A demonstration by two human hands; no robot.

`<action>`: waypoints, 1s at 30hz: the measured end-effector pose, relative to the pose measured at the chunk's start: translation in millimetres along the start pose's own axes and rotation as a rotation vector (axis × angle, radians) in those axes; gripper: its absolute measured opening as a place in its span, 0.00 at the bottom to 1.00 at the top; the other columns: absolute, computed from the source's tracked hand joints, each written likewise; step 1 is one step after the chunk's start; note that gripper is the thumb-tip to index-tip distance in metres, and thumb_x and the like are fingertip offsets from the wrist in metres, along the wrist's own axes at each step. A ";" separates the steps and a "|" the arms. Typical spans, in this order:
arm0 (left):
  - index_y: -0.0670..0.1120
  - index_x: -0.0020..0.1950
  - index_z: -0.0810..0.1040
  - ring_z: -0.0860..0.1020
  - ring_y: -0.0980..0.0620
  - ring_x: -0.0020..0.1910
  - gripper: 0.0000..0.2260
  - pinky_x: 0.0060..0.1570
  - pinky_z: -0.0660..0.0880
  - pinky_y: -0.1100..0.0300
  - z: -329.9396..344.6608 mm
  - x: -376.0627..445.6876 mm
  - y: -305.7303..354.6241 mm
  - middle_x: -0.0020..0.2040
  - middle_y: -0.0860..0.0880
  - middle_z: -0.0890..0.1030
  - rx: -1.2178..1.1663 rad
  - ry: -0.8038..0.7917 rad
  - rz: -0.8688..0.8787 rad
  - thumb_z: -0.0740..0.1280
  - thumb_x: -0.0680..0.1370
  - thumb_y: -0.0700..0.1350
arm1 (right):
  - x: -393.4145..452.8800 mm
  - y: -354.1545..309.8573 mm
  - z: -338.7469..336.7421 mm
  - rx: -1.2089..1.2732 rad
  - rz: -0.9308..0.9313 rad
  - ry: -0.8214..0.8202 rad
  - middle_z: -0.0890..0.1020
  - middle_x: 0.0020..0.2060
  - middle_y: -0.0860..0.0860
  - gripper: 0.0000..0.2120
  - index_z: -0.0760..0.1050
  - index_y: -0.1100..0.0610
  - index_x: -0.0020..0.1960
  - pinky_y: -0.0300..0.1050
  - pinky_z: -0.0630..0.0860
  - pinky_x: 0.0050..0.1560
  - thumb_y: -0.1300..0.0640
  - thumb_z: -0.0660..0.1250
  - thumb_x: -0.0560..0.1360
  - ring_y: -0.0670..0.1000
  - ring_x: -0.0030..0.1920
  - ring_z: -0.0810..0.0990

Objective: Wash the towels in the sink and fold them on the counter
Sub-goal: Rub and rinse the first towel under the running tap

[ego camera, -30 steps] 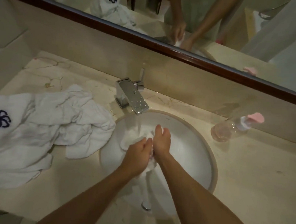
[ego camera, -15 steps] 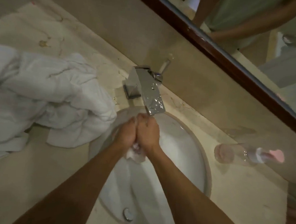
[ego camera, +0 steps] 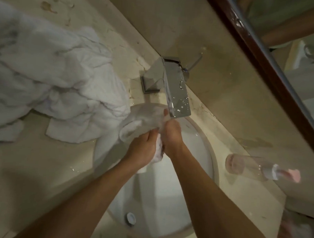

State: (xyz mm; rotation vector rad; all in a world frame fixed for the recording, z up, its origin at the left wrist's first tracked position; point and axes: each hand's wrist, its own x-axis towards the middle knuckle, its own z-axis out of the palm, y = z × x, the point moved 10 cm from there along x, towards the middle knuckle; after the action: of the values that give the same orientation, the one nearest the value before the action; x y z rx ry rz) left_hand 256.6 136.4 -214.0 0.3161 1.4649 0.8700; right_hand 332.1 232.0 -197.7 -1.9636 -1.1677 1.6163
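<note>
A small wet white towel (ego camera: 143, 121) is bunched between both hands over the white oval sink (ego camera: 201, 158), just under the chrome faucet spout (ego camera: 178, 94). My left hand (ego camera: 141, 151) grips the towel's lower part, fingers curled round it. My right hand (ego camera: 171, 136) grips it right beside the left, knuckles touching. Part of the towel spreads out to the upper left of my hands; a short end hangs below them. A heap of crumpled white towels (ego camera: 50, 83) lies on the counter to the left, its edge reaching the sink rim.
A clear soap bottle (ego camera: 250, 166) with a pink pump lies on its side on the beige marble counter (ego camera: 38, 176) right of the sink. The drain plug (ego camera: 130, 217) sits low in the basin. A dark-framed mirror (ego camera: 267, 52) runs behind the backsplash.
The view has tilted and closed in on the sink. My hands stayed under the spout, and the towel has opened out to the upper left of them.
</note>
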 end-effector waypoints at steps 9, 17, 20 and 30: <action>0.40 0.65 0.76 0.79 0.40 0.56 0.26 0.48 0.75 0.49 18.7 -17.1 -51.9 0.58 0.37 0.81 -0.719 -0.191 -0.543 0.60 0.81 0.61 | -53.7 75.3 -30.5 -0.294 0.338 -0.330 0.86 0.49 0.57 0.33 0.81 0.62 0.59 0.50 0.81 0.56 0.34 0.73 0.70 0.56 0.50 0.86; 0.40 0.65 0.76 0.79 0.39 0.61 0.36 0.66 0.71 0.44 10.9 -42.6 -46.2 0.59 0.36 0.81 -0.702 -0.098 -0.484 0.57 0.77 0.70 | -67.2 100.7 -7.4 -0.504 0.499 -0.437 0.87 0.49 0.56 0.47 0.82 0.58 0.58 0.53 0.77 0.64 0.23 0.75 0.54 0.56 0.53 0.86; 0.38 0.75 0.67 0.72 0.34 0.68 0.47 0.71 0.66 0.40 8.0 -53.8 -53.2 0.68 0.33 0.74 -0.570 -0.112 -0.415 0.52 0.73 0.76 | -82.3 114.8 5.4 -0.412 0.542 -0.533 0.86 0.52 0.58 0.36 0.80 0.62 0.61 0.53 0.79 0.62 0.35 0.77 0.67 0.57 0.54 0.85; 0.40 0.62 0.80 0.83 0.43 0.50 0.27 0.52 0.77 0.50 28.3 -52.3 -53.3 0.49 0.41 0.85 -0.571 -0.380 -0.616 0.67 0.76 0.62 | -123.6 60.5 -27.9 -0.523 -0.018 -0.467 0.83 0.56 0.46 0.22 0.73 0.47 0.65 0.50 0.78 0.61 0.56 0.70 0.72 0.48 0.57 0.82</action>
State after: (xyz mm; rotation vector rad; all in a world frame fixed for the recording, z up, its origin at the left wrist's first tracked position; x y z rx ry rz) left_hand 306.5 74.4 -208.0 -0.3690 0.8304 0.6365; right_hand 378.9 107.6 -152.1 -1.8860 -1.9454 1.9755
